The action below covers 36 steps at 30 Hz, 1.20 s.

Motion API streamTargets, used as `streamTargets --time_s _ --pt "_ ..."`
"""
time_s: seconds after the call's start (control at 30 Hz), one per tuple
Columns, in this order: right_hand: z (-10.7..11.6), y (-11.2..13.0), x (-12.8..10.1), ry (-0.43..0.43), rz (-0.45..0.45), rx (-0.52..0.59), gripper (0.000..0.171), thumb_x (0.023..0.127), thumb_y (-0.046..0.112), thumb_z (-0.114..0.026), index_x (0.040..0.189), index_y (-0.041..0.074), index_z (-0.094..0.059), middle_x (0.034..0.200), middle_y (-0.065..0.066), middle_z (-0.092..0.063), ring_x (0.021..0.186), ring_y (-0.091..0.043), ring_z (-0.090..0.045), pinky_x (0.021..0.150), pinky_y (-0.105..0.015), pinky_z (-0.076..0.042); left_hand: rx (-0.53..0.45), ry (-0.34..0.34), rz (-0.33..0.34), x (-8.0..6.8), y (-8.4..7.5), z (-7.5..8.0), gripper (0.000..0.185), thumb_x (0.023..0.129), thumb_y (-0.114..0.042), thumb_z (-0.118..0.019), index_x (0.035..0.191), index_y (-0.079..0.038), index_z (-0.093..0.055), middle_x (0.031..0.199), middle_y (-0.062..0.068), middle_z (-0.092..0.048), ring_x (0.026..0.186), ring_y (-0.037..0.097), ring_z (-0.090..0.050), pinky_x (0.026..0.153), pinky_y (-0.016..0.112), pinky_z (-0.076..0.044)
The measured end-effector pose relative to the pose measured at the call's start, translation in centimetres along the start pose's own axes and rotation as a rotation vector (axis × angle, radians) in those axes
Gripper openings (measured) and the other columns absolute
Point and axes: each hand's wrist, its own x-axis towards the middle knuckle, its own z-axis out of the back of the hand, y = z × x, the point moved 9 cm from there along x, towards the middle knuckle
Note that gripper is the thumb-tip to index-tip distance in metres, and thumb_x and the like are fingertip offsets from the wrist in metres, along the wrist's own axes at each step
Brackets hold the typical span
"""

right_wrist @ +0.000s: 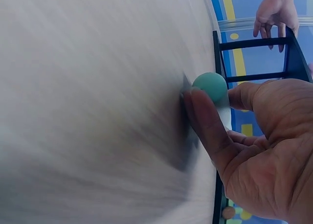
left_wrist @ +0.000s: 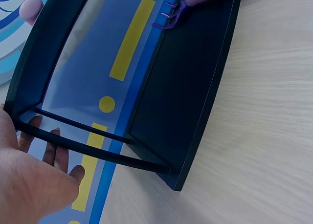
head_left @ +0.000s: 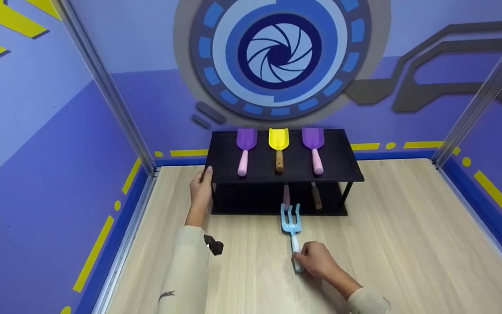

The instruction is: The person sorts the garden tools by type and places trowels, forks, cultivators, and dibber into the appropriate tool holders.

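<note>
Head view: right hand (head_left: 316, 261) grips the light, stiff blue fork (head_left: 291, 222) by its handle, tines toward twelve o'clock; left hand (head_left: 201, 189), fingers relaxed, touches the rack (head_left: 342, 168).

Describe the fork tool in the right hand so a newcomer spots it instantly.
Find the black two-tier shelf on the wooden floor. In front of its lower tier lies the light-blue fork, handle held by the right hand. It alone is blue, pronged and off the shelf.

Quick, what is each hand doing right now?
Left hand: open, fingers resting on the end of the black shelf.
Right hand: fingers gripping the handle of the blue fork.
</note>
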Motion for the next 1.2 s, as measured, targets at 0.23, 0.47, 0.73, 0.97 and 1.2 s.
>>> streamTargets --time_s 0.23,0.47,0.73,0.97,1.2 --pt "0.1 0.2 0.8 -0.023 -0.027 0.012 0.027 0.096 0.020 -0.074 0.073 0.009 -0.063 0.064 0.002 -0.059 0.054 -0.010 -0.052 0.047 -0.023 -0.040 -0.002 -0.009 0.010 0.1 0.2 0.0 0.039 0.112 -0.048 -0.051 0.107 -0.011 -0.060 0.113 0.005 -0.059 0.106 0.022 -0.052 0.096 0.037 -0.042" --pt "-1.0 1.1 1.1 0.005 -0.026 0.032 0.027 0.097 0.023 -0.074 0.076 0.009 -0.064 0.066 0.002 -0.060 0.055 -0.010 -0.055 0.047 -0.023 -0.042 -0.009 -0.015 0.015 0.2 0.2 0.0 0.039 0.112 -0.047 -0.052 0.109 -0.009 -0.061 0.113 0.007 -0.059 0.110 0.029 -0.052 0.096 0.038 -0.043" --pt "-2.2 3.3 1.2 0.011 0.095 0.021 0.027 0.097 0.020 -0.073 0.075 0.008 -0.062 0.063 0.003 -0.057 0.052 -0.008 -0.051 0.045 -0.021 -0.039 0.014 -0.006 0.000 0.0 0.1 0.0 0.038 0.111 -0.048 -0.052 0.099 -0.013 -0.058 0.105 0.004 -0.057 0.099 0.021 -0.050 0.091 0.036 -0.041" --pt "-3.0 5.1 2.1 -0.008 0.140 -0.016 0.028 0.094 0.018 -0.074 0.071 0.008 -0.061 0.063 0.003 -0.056 0.054 -0.009 -0.050 0.046 -0.024 -0.041 0.011 0.024 0.018 0.0 0.1 0.0 0.047 0.111 -0.050 -0.051 0.127 -0.008 -0.064 0.143 0.013 -0.061 0.133 0.030 -0.055 0.118 0.049 -0.043" --pt "-3.5 6.0 3.8 0.012 0.108 -0.018 0.029 0.093 0.018 -0.074 0.068 0.008 -0.062 0.059 0.003 -0.056 0.051 -0.010 -0.050 0.045 -0.022 -0.039 -0.013 0.046 0.036 0.2 0.0 0.0 0.039 0.112 -0.047 -0.052 0.108 -0.009 -0.062 0.116 0.008 -0.060 0.110 0.027 -0.052 0.099 0.041 -0.042"
